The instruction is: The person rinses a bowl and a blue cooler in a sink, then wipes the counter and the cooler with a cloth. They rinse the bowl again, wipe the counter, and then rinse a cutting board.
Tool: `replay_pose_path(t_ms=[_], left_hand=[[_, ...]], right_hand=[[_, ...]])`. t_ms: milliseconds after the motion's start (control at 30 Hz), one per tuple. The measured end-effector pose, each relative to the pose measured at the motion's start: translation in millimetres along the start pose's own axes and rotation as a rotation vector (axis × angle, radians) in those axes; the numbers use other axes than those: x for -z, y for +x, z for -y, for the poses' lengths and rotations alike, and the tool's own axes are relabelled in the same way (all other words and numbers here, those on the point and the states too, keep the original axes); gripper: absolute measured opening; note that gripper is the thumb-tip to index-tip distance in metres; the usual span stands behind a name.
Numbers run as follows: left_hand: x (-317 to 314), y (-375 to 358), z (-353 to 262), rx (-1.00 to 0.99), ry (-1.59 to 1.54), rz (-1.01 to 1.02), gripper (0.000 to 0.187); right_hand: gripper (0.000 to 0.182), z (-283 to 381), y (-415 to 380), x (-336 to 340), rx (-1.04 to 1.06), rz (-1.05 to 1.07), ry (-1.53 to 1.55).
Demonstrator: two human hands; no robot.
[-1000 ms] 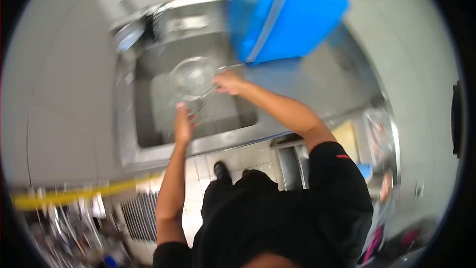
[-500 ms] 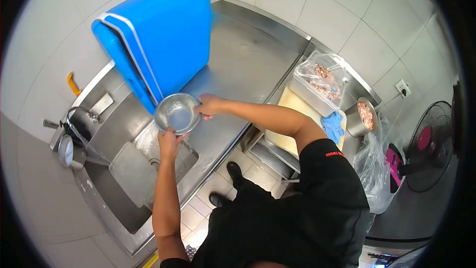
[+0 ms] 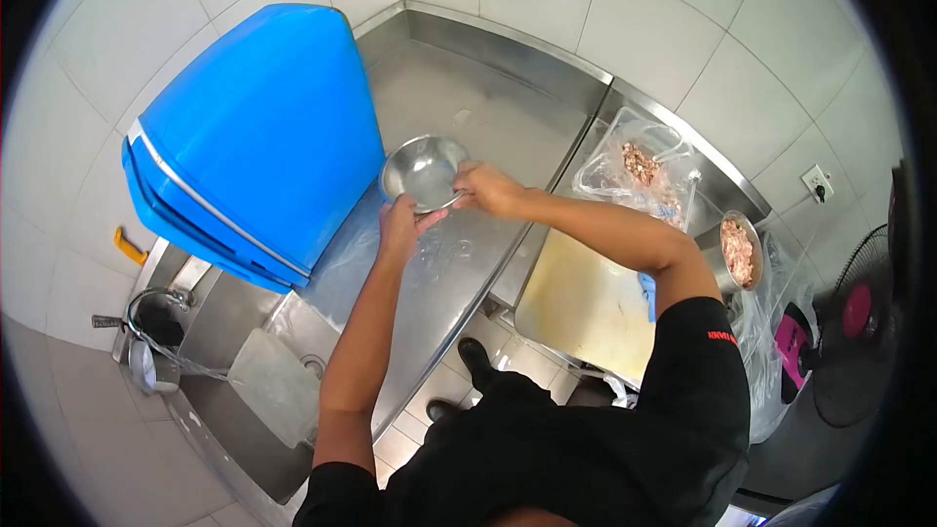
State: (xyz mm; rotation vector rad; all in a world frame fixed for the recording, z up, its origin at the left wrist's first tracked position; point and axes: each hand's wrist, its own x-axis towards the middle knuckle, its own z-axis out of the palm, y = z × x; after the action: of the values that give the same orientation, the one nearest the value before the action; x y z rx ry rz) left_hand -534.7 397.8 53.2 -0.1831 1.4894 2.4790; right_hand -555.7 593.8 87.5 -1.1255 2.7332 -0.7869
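Holding a metal bowl over the steel table, just beside the large blue box. Grasping the bowl's right edge with the right hand, pinching close to the rim. Supporting its near side with the left hand, laying the thumb against the rim and curling the fingers toward the underside, partly out of sight. Turning the bowl's mouth upward, without clearly showing any liquid inside.

Standing with the sink to the left, having a pale flat slab lying in it. Having a yellowish board to the right, below the right forearm, and beyond it a clear container and a metal pot, both holding pinkish pieces, perhaps meat. Apparently touching none of these.

Seemingly being busy with a step of handling the bowl above the table, away from the sink. Probably calling, for the next move, for a steady grip on both sides, a level rim and some clearance from the box's wall.
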Motion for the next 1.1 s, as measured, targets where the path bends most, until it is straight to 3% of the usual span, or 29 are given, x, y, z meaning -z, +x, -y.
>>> replay_pose_path(t_ms=[67, 100, 167, 233, 300, 367, 400, 433, 467, 567, 633, 733, 900, 1033, 1100], left_hand=[[-19, 24, -6, 0.027, 0.026, 0.033, 0.044], [-31, 34, -9, 0.050, 0.049, 0.067, 0.045], [-55, 46, -15, 0.039, 0.011, 0.106, 0.055], [-54, 69, 9, 0.023, -0.036, 0.130, 0.064], [-24, 120, 73, -0.063, 0.587, 0.192, 0.080], [-25, 100, 91, -0.248, 1.454, 0.248, 0.086], [-25, 87, 99, -0.224, 1.578, 0.233, 0.087], [-26, 77, 105, -0.197, 1.702, 0.216, 0.088], [-26, 74, 111, -0.196, 1.702, 0.202, 0.088], [-23, 76, 126, -0.128, 1.733, 0.205, 0.089], [-17, 78, 137, -0.374, 1.787, 0.112, 0.085], [-23, 75, 131, -0.387, 1.814, 0.071, 0.083], [-26, 77, 123, -0.366, 1.778, 0.101, 0.084], [-26, 81, 121, -0.336, 1.780, 0.118, 0.084], [-27, 83, 116, -0.330, 1.790, 0.113, 0.084]], right_hand=[[0.022, -13, -7, 19, 0.078, -0.231, -0.061], [0.022, -36, -8, 19, 0.071, -0.234, -0.063], [0.023, -81, -9, 16, -0.021, -0.427, 0.434], [0.023, -87, -17, 43, -0.056, -0.452, 0.355], [0.022, -86, -24, 70, -0.079, -0.473, 0.284], [0.022, -91, -25, 94, -0.168, -0.410, -0.255], [0.022, -99, -21, 100, -0.157, -0.408, -0.255], [0.021, -108, -17, 106, -0.280, -0.379, -0.264], [0.021, -118, -12, 112, -0.404, -0.349, -0.272], [0.021, -171, 17, 123, -0.451, -0.332, -0.351], [0.022, -200, 51, 132, -0.464, -0.334, -0.349], [0.020, -229, 115, 148, -0.497, -0.225, -0.388], [0.013, -280, 247, 149, -0.460, -0.352, -0.657], [0.014, -254, 336, 153, -0.340, -0.395, -0.608], [0.013, -225, 368, 158, -0.157, -0.405, -0.720]])
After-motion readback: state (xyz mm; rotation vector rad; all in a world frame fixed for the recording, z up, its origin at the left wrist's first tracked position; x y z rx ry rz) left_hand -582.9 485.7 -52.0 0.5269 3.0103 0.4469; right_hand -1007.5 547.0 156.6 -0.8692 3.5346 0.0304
